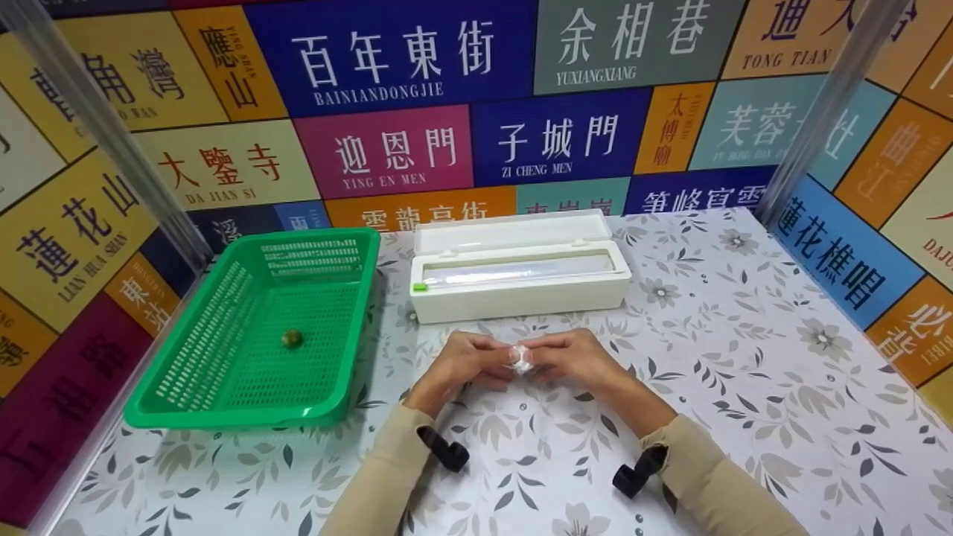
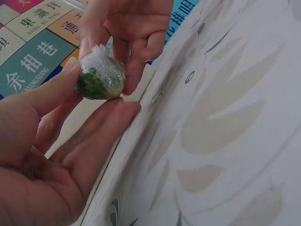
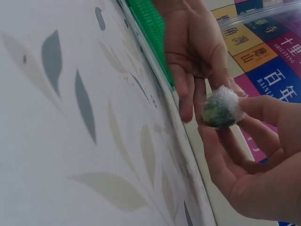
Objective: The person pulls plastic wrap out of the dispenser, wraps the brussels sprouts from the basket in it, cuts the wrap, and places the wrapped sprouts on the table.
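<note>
Between the two hands is a small round green thing wrapped in clear cling film (image 2: 101, 75), the film bunched into a white crumpled knot on one side. My left hand (image 1: 465, 365) pinches it from the left with thumb and fingertips. From the right, my right hand (image 1: 577, 361) pinches the same ball, its thumb at the bunched film in the right wrist view. The film-wrapped ball (image 3: 222, 108) is held above the table, in front of a white cling film dispenser (image 1: 521, 298). What exactly lies under the film cannot be told.
A green plastic basket (image 1: 357, 335) stands at the left, with one small brownish-green round thing (image 1: 292, 339) on its floor. The dispenser's lid (image 1: 514, 231) is raised; a green slider (image 1: 421, 286) sits at its left end. Sign-patterned panels enclose the flowered tabletop (image 1: 744, 372).
</note>
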A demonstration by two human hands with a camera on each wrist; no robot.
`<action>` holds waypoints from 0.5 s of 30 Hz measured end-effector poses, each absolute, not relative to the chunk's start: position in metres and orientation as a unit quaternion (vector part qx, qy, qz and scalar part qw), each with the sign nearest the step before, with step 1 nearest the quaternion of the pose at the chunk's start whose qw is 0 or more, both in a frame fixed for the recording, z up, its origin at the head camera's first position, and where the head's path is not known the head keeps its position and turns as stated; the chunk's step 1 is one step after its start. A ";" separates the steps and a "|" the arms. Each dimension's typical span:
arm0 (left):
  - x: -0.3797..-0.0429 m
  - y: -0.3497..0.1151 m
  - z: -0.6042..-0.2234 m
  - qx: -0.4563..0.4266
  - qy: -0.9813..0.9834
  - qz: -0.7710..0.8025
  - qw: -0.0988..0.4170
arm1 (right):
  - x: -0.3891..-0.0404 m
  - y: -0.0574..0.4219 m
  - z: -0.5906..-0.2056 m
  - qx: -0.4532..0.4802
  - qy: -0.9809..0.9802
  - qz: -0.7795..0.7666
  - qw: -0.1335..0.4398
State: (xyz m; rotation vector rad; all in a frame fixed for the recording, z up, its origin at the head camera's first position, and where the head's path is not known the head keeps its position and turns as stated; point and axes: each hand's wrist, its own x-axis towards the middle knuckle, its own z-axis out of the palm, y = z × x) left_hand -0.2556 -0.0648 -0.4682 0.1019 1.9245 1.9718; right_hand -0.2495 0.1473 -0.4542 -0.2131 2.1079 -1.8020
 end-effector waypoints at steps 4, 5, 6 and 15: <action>-0.255 -0.063 -0.466 0.039 0.708 0.679 0.190 | -0.250 0.146 -0.455 -0.057 0.746 -0.643 0.160; -0.255 -0.063 -0.465 0.042 0.711 0.676 0.189 | -0.249 0.146 -0.455 -0.054 0.747 -0.644 0.157; -0.255 -0.063 -0.465 0.045 0.712 0.676 0.187 | -0.249 0.146 -0.455 -0.051 0.749 -0.643 0.153; -0.255 -0.065 -0.467 0.045 0.671 0.720 0.172 | -0.250 0.149 -0.455 -0.092 0.723 -0.657 0.191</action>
